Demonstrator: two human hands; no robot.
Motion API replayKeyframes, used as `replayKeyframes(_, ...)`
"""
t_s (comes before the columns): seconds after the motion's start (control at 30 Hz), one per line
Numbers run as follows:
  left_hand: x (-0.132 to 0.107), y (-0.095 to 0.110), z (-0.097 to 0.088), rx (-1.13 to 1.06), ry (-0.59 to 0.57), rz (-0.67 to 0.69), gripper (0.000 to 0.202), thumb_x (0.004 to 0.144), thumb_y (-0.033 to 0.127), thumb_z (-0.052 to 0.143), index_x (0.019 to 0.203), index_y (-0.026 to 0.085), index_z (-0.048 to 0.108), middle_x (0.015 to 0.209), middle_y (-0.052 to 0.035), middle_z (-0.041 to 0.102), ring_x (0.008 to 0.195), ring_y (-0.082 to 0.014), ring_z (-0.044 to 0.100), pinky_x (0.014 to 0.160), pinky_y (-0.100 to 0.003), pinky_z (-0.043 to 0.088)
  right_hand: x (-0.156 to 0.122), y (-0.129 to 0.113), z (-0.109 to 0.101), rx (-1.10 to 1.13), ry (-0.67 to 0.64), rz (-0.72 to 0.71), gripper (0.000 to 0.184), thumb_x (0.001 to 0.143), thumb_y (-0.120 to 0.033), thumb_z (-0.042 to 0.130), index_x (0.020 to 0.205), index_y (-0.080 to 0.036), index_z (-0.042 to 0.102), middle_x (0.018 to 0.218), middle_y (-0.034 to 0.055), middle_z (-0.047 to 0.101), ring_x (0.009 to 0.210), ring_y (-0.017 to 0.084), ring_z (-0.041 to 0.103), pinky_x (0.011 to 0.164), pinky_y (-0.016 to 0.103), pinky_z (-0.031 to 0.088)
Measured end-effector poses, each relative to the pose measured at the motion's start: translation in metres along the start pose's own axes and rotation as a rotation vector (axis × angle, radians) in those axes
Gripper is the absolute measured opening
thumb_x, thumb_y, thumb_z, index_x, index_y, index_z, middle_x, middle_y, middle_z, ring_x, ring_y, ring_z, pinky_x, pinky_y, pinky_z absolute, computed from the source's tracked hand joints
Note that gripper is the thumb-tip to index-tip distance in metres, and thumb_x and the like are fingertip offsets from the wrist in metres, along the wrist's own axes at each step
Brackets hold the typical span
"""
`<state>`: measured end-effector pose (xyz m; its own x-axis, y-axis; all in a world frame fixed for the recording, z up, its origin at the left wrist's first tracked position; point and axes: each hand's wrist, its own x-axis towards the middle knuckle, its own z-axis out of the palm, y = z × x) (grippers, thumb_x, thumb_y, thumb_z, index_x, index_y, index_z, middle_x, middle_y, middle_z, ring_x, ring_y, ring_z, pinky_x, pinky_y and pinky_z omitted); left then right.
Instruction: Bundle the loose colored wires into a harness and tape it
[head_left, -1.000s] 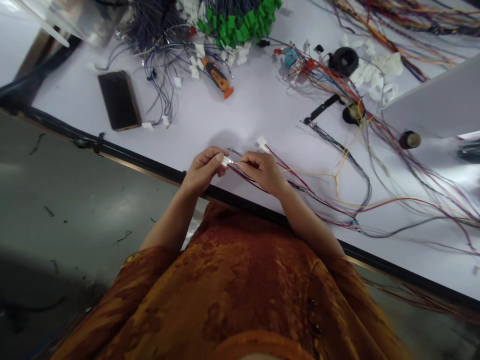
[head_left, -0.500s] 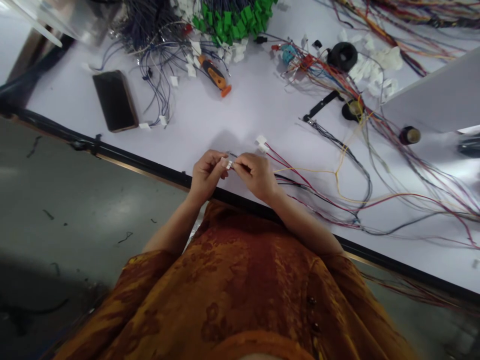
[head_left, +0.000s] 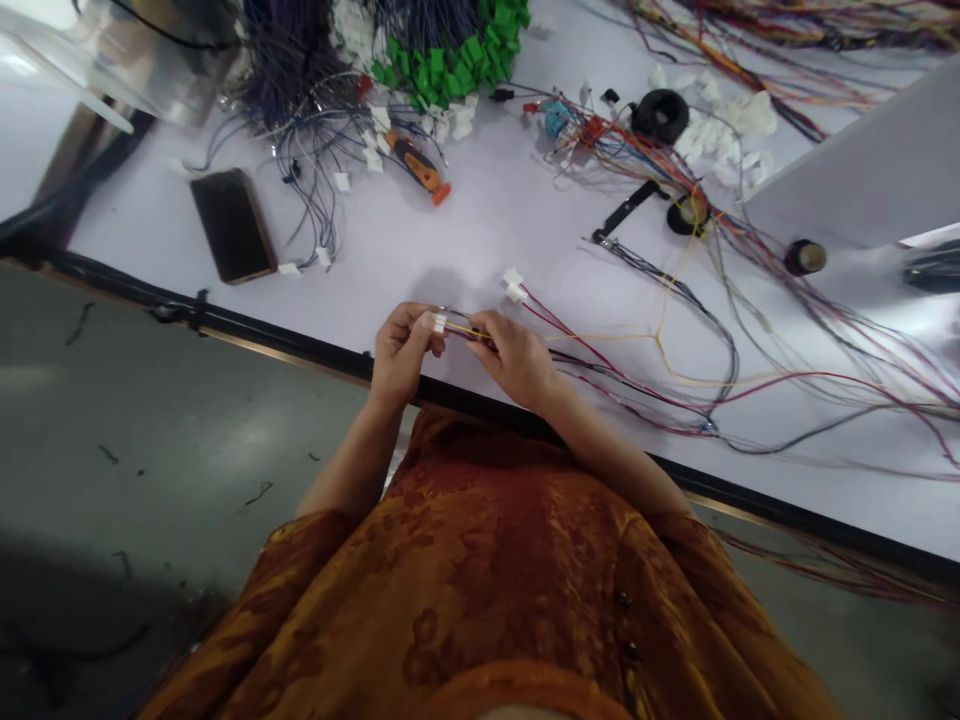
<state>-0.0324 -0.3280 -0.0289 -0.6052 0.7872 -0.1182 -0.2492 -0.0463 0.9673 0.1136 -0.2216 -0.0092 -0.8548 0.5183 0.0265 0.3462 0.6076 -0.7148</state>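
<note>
Near the table's front edge, my left hand (head_left: 403, 345) pinches a small white connector (head_left: 439, 322) between thumb and fingers. Thin wires (head_left: 459, 330), one yellow and others darker, run from the connector to my right hand (head_left: 514, 357), whose fingers are closed round them. Just beyond my right hand lies another white connector (head_left: 514, 285) with red wires (head_left: 559, 322) trailing off to the right. The wire ends inside the held connector are too small to make out.
A phone (head_left: 233, 226) lies at the left, an orange-and-black tool (head_left: 417, 168) at the back. Green connectors (head_left: 450, 65) are bunched behind it. A black tape roll (head_left: 660, 116) and wire bundles fill the right side, near a pale upright panel (head_left: 855, 160).
My hands have moved apart slightly, the left shifting left with the white connector. A yellow wire now shows stretched between them. The whole view has shifted a little.
</note>
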Motion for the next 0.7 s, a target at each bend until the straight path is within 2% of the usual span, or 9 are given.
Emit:
replayKeyframes(0.07, 0.0, -0.004, 0.005, -0.099, 0.0, -0.076, 0.038, 0.072, 0.045, 0.087, 0.094, 0.019, 0.069, 0.066, 0.0029, 0.065, 0.055, -0.0057, 0.056, 0.056, -0.018, 0.049, -0.002, 0.001, 0.004, -0.089, -0.057, 0.031, 0.023, 0.104, -0.032, 0.043, 0.106, -0.02, 0.063, 0.097, 0.0075, 0.068, 0.08, 0.019, 0.059, 0.067, 0.033, 0.039)
replayKeyframes(0.17, -0.002, -0.008, 0.015, -0.188, 0.045, -0.17, 0.041, 0.06, 0.037, 0.094, 0.088, 0.018, 0.071, 0.071, 0.003, 0.066, 0.059, -0.0045, 0.058, 0.06, -0.017, 0.05, -0.004, 0.005, 0.01, -0.141, -0.06, -0.01, 0.028, 0.105, -0.032, 0.038, 0.105, -0.022, 0.064, 0.098, 0.0091, 0.068, 0.077, 0.021, 0.061, 0.061, 0.035, 0.035)
replayKeyframes(0.27, -0.002, -0.012, 0.024, -0.231, 0.157, -0.226, 0.036, 0.062, 0.036, 0.092, 0.081, 0.016, 0.07, 0.074, 0.0022, 0.068, 0.061, -0.0032, 0.06, 0.061, -0.014, 0.051, -0.007, 0.017, 0.011, -0.159, -0.04, -0.038, 0.026, 0.105, -0.032, 0.04, 0.102, -0.024, 0.065, 0.097, 0.0087, 0.068, 0.071, 0.021, 0.06, 0.056, 0.036, 0.033)
replayKeyframes(0.37, -0.004, -0.017, 0.031, -0.218, 0.179, -0.295, 0.038, 0.061, 0.036, 0.093, 0.084, 0.015, 0.071, 0.077, 0.0017, 0.07, 0.062, -0.0035, 0.063, 0.061, -0.013, 0.054, -0.017, 0.038, 0.006, -0.18, -0.013, -0.059, 0.025, 0.104, -0.033, 0.045, 0.097, -0.023, 0.066, 0.093, 0.0092, 0.069, 0.066, 0.02, 0.058, 0.053, 0.036, 0.033)
replayKeyframes(0.4, -0.005, -0.018, 0.033, -0.188, 0.175, -0.285, 0.037, 0.062, 0.035, 0.092, 0.085, 0.016, 0.071, 0.078, 0.0018, 0.07, 0.061, -0.0038, 0.064, 0.061, -0.014, 0.055, -0.023, 0.046, 0.003, -0.208, -0.006, -0.067, 0.026, 0.104, -0.033, 0.044, 0.097, -0.022, 0.067, 0.093, 0.0097, 0.069, 0.066, 0.02, 0.058, 0.054, 0.037, 0.035)
replayKeyframes(0.47, -0.007, -0.019, 0.034, -0.09, 0.194, -0.181, 0.032, 0.067, 0.032, 0.089, 0.089, 0.016, 0.071, 0.08, 0.0024, 0.071, 0.06, -0.0036, 0.064, 0.063, -0.015, 0.056, -0.036, 0.061, -0.003, -0.26, 0.007, -0.067, 0.028, 0.104, -0.033, 0.045, 0.098, -0.02, 0.069, 0.091, 0.01, 0.07, 0.068, 0.02, 0.059, 0.057, 0.036, 0.04)
replayKeyframes(0.53, -0.008, -0.016, 0.033, 0.01, 0.241, -0.057, 0.025, 0.072, 0.028, 0.085, 0.089, 0.016, 0.071, 0.08, 0.0035, 0.07, 0.059, -0.0032, 0.064, 0.064, -0.015, 0.057, -0.052, 0.074, -0.015, -0.277, 0.017, -0.059, 0.028, 0.104, -0.033, 0.047, 0.099, -0.02, 0.071, 0.092, 0.0095, 0.07, 0.076, 0.021, 0.062, 0.066, 0.035, 0.047)
replayKeyframes(0.6, -0.005, -0.012, 0.028, 0.043, 0.264, -0.032, 0.023, 0.072, 0.025, 0.084, 0.089, 0.016, 0.071, 0.076, 0.0043, 0.069, 0.057, -0.0034, 0.065, 0.063, -0.015, 0.057, -0.064, 0.089, -0.037, -0.231, 0.08, -0.079, 0.027, 0.102, -0.037, 0.051, 0.105, -0.019, 0.071, 0.098, 0.0098, 0.072, 0.088, 0.022, 0.065, 0.081, 0.035, 0.052)
replayKeyframes(0.7, 0.002, -0.009, 0.021, -0.012, 0.266, -0.112, 0.031, 0.065, 0.022, 0.088, 0.09, 0.016, 0.071, 0.072, 0.0045, 0.07, 0.055, -0.0047, 0.064, 0.059, -0.015, 0.057, -0.069, 0.123, -0.094, -0.147, 0.387, -0.018, 0.03, 0.101, -0.04, 0.052, 0.116, -0.019, 0.069, 0.109, 0.0119, 0.073, 0.104, 0.023, 0.064, 0.096, 0.04, 0.051)
